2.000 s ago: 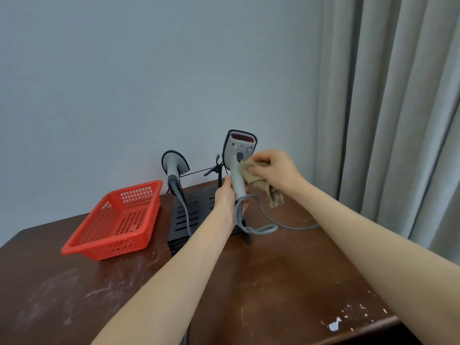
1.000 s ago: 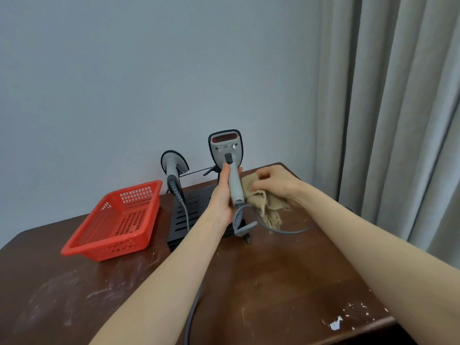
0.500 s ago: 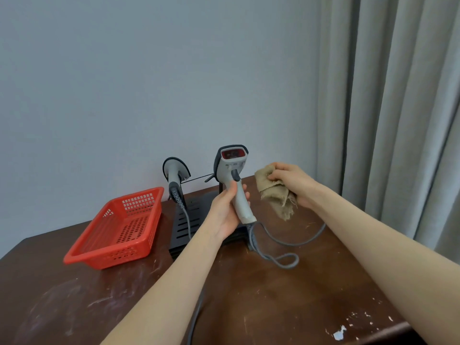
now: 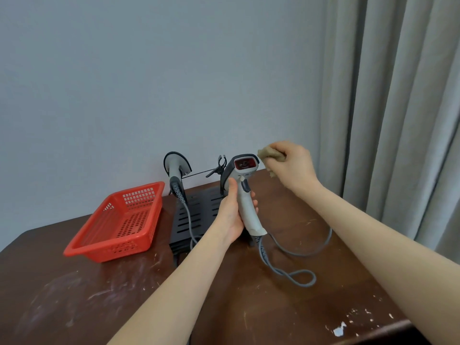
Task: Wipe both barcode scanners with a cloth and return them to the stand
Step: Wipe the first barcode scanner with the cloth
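Observation:
My left hand [image 4: 230, 215] grips the handle of a grey barcode scanner [image 4: 245, 190], held upright above the table with its red window facing me. Its grey cable [image 4: 293, 272] trails down and loops on the wood. My right hand [image 4: 290, 166] holds a bunched tan cloth [image 4: 270, 155] against the top right corner of the scanner's head. A second grey scanner [image 4: 175, 170] sits upright in the black stand [image 4: 199, 215] at the back, its cable hanging down. An empty black clip holder [image 4: 220, 166] rises from the stand behind the held scanner.
A red perforated plastic basket [image 4: 119, 222] sits on the left of the dark wooden table [image 4: 74, 300]. Grey curtains [image 4: 398, 108] hang at the right, a plain wall behind. The table's front right corner [image 4: 343, 328] has chipped white paint marks.
My left hand has tilted the scanner so its red window faces me. My right hand has lifted the cloth from beside the handle up to the top of the scanner's head.

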